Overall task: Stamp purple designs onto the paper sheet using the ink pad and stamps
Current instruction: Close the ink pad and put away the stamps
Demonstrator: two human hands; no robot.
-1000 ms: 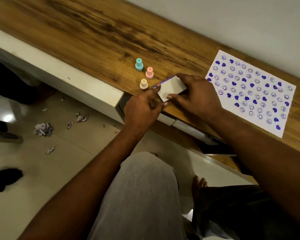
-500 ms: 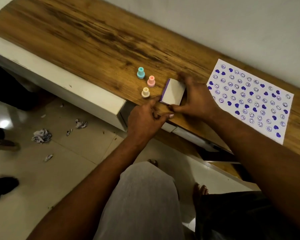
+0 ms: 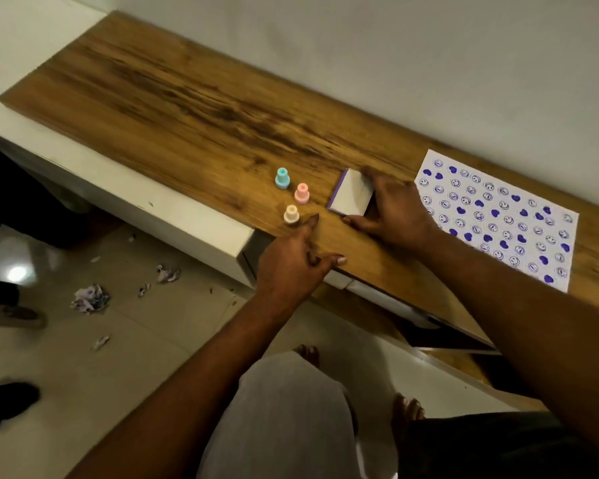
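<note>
A white sheet of paper (image 3: 519, 188) covered with purple hearts and smiley stamps lies at the right of the wooden tabletop (image 3: 173, 108). My right hand (image 3: 391, 212) grips the white ink pad (image 3: 351, 197), whose lid stands tilted up with a purple edge on its left. Left of the pad stand three small stamps: a teal stamp (image 3: 282, 178), a pink stamp (image 3: 302, 193) and a cream stamp (image 3: 291, 214). My left hand (image 3: 293, 261) rests at the table's front edge, fingers apart, its forefinger close to the cream stamp, holding nothing.
A white wall runs behind the table. A white cabinet front (image 3: 173, 216) sits below the tabletop, with a drawer (image 3: 395, 305) under my right arm. Crumpled paper scraps (image 3: 90, 299) lie on the tiled floor at left. My knee in grey cloth (image 3: 284, 420) is below.
My left hand has let go of the ink pad and drawn back to the table edge. My right hand has raised the pad's lid more upright. The view shifted a little.
</note>
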